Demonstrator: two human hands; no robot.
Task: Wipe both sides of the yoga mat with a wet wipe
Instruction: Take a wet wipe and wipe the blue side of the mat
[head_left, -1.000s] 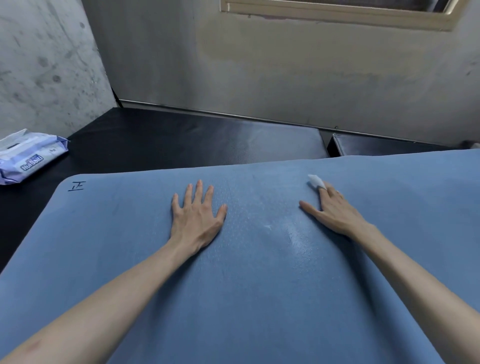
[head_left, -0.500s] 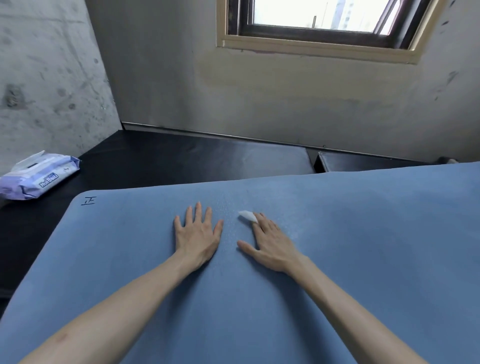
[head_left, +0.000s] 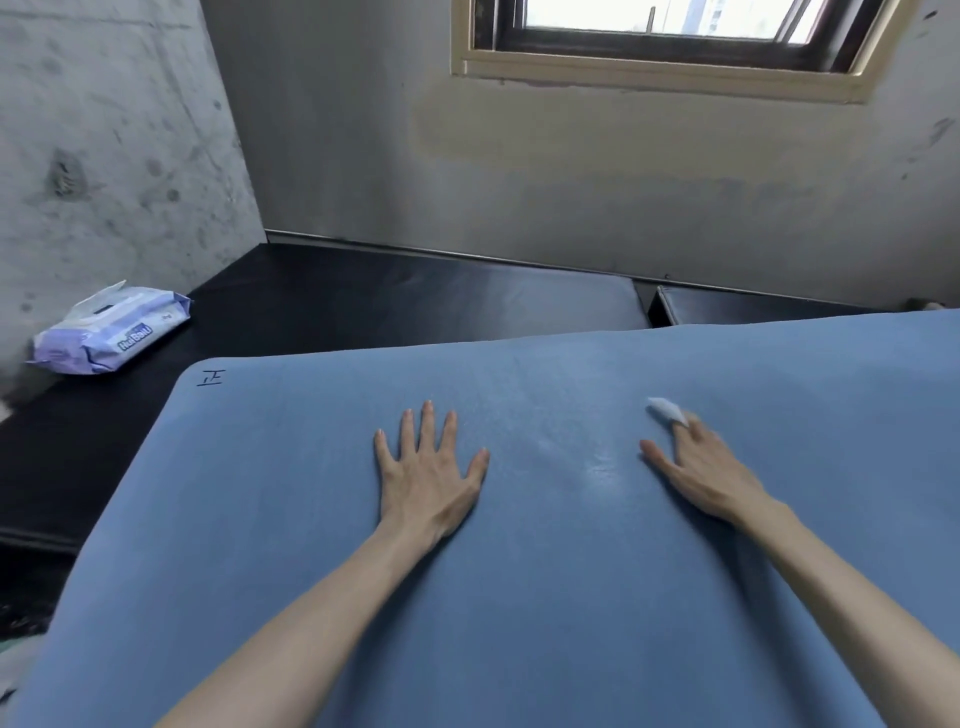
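One yoga mat (head_left: 519, 597), blue, single marking (head_left: 212, 378) in far left corner. Two hands: left hand (head_left: 428, 475) and right hand (head_left: 709, 475), both flat on mat. One wet wipe (head_left: 665, 409), white, under right fingertips. One wipes pack (head_left: 111, 330), purple-white. Two black cushions (head_left: 415, 301), side by side. One window (head_left: 670, 41) above.

Most of the wet wipe (head_left: 666, 409) lies hidden under the right hand's (head_left: 709, 475) fingers (head_left: 693, 431), which are blurred. The yoga mat (head_left: 519, 597) runs off past the right and bottom edges.
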